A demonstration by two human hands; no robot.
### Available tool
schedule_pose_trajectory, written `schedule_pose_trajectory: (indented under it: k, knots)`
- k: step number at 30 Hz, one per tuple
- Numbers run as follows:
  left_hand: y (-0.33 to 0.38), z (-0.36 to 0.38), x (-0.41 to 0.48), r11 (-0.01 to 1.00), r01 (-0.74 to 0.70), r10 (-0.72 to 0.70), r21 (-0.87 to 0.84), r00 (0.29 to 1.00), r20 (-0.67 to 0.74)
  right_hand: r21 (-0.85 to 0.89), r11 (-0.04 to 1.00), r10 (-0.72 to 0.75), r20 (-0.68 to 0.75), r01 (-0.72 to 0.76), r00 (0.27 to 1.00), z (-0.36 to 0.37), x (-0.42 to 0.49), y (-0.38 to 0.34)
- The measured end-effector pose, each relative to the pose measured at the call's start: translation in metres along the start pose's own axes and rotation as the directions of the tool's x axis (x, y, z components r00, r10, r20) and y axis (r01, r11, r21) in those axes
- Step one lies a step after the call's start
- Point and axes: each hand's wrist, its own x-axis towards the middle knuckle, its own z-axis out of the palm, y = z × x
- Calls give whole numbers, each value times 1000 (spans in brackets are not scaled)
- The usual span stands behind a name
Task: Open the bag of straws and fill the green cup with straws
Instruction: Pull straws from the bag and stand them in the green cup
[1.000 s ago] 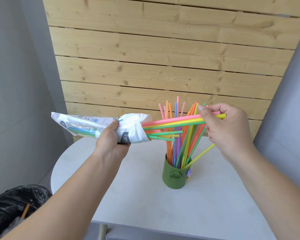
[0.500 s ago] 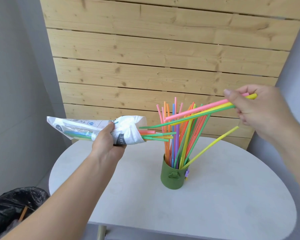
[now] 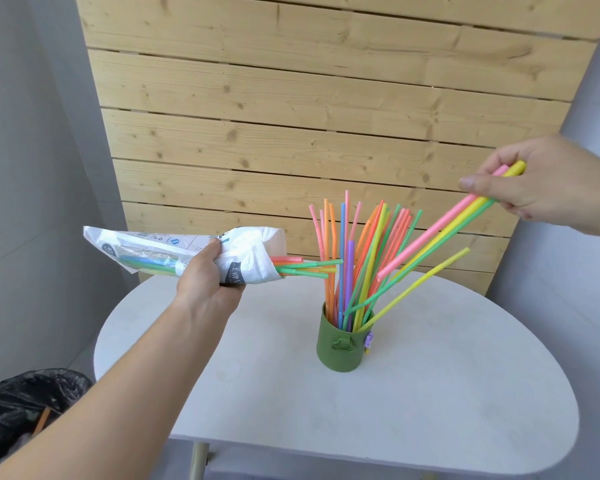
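A green cup [image 3: 342, 344] stands upright mid-table, packed with colourful straws [image 3: 342, 258]. To its left, in the air, the left hand [image 3: 205, 282] grips the white straw bag [image 3: 246, 251], whose open mouth faces the cup. The right hand [image 3: 541, 181] pinches three loose straws [image 3: 440, 230] high at right. The white oval table [image 3: 430, 393] sits before a pine plank wall [image 3: 291, 116], with a black bin bag [image 3: 25, 400] lower left. Half a second ago the loose straws' tips were at the bag's mouth; now they are clear of it.

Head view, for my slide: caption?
Left hand grips straw bag; right hand holds three straws near the green cup.
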Motion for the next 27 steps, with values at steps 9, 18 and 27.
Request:
schedule_pose_trajectory:
  k: [9,18,27]
  knots:
    - [-3,-1,1,1000,1,-1,11,1000,-6,-372,910,-115,198,184,973,50,20,-31]
    - [-1,-2,4,1000,-4,3,-2,1000,-9,-459,847,-85,377,266,922,113,41,-29]
    - [-1,-3,4,1000,-6,6,7,1000,-16,-556,799,-136,206,230,969,129,41,-15]
